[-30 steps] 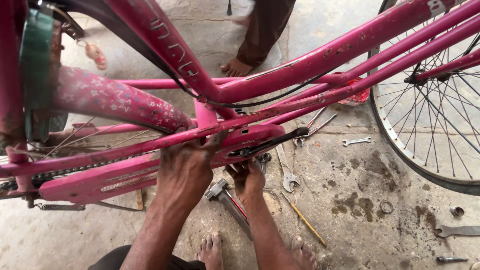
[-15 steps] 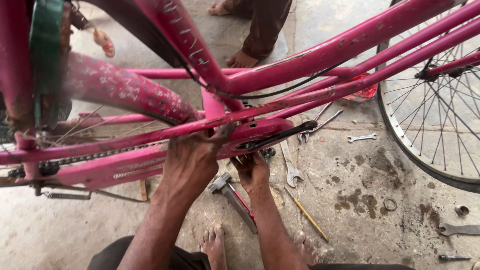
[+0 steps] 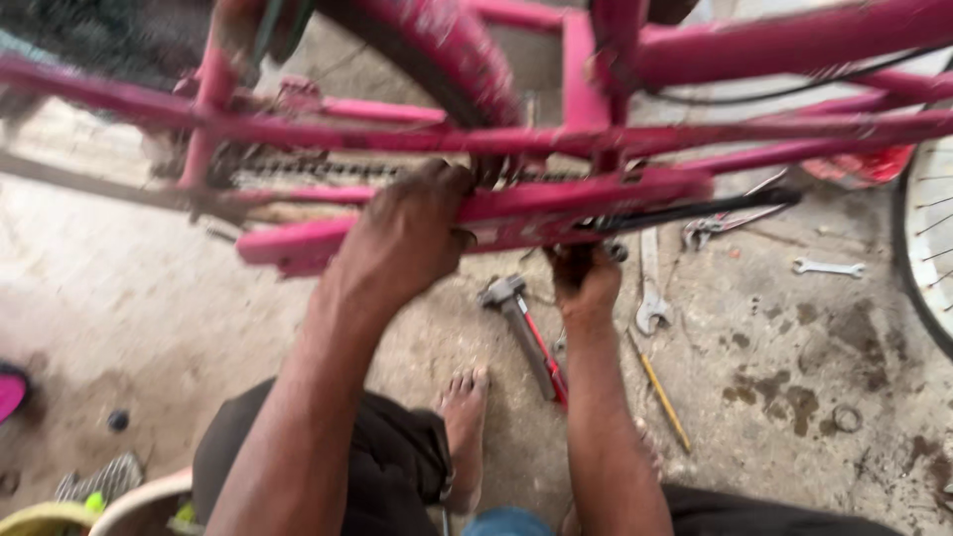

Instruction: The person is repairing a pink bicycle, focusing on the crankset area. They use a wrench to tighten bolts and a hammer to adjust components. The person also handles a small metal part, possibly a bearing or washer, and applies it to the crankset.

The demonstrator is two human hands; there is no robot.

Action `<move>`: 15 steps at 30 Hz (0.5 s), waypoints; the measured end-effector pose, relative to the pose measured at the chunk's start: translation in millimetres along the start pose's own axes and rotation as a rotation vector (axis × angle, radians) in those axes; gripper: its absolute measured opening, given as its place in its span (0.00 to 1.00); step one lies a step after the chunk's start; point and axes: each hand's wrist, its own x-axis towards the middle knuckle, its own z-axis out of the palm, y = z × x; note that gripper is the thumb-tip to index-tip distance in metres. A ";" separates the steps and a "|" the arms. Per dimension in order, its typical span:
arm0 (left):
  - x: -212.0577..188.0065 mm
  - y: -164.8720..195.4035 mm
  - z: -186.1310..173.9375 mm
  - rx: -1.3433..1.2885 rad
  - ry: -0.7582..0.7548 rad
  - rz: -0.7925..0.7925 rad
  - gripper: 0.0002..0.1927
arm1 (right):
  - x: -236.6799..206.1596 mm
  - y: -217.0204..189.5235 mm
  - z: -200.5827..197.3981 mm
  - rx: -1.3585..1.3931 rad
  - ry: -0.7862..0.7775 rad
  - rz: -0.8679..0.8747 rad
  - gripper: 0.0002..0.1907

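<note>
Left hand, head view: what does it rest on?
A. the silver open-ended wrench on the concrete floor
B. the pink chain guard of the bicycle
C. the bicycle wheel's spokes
B: the left hand lies on the pink chain guard, fingers curled over its top edge.

Looked down through a pink bicycle frame [image 3: 695,134] — blurred by motion. Left hand [image 3: 412,233] pressed against the pink chain guard [image 3: 476,213], fingers curled over its upper edge. Right hand [image 3: 586,278] reached up under the guard beside the black crank arm [image 3: 695,208]; grip there too hidden to judge. Below, on the stained concrete floor [image 3: 794,357]: an adjustable wrench [image 3: 526,333], a spanner [image 3: 650,283], a yellow-handled tool [image 3: 663,402] — plus a bare foot [image 3: 465,422].
</note>
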 end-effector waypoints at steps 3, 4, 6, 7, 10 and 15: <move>-4.8 -5.6 -1.6 0.062 -0.063 -0.026 0.15 | -3.8 3.7 15.1 -0.032 0.126 0.008 0.18; -2.8 -6.1 -0.7 0.083 -0.054 -0.007 0.14 | -3.3 4.6 22.4 -0.057 0.216 0.003 0.19; 2.4 -6.4 0.7 0.125 -0.188 -0.079 0.16 | -6.8 4.5 34.8 -0.049 0.225 0.008 0.19; 4.7 -5.2 1.8 0.141 -0.263 -0.111 0.18 | -10.1 3.0 38.9 -0.047 0.239 0.006 0.19; 12.2 -3.6 0.3 0.198 -0.424 -0.167 0.14 | -19.3 -3.9 47.3 -0.085 0.219 0.044 0.22; 22.4 3.7 -11.9 0.213 -0.283 0.018 0.15 | -24.9 -16.0 50.6 -0.203 0.352 0.059 0.22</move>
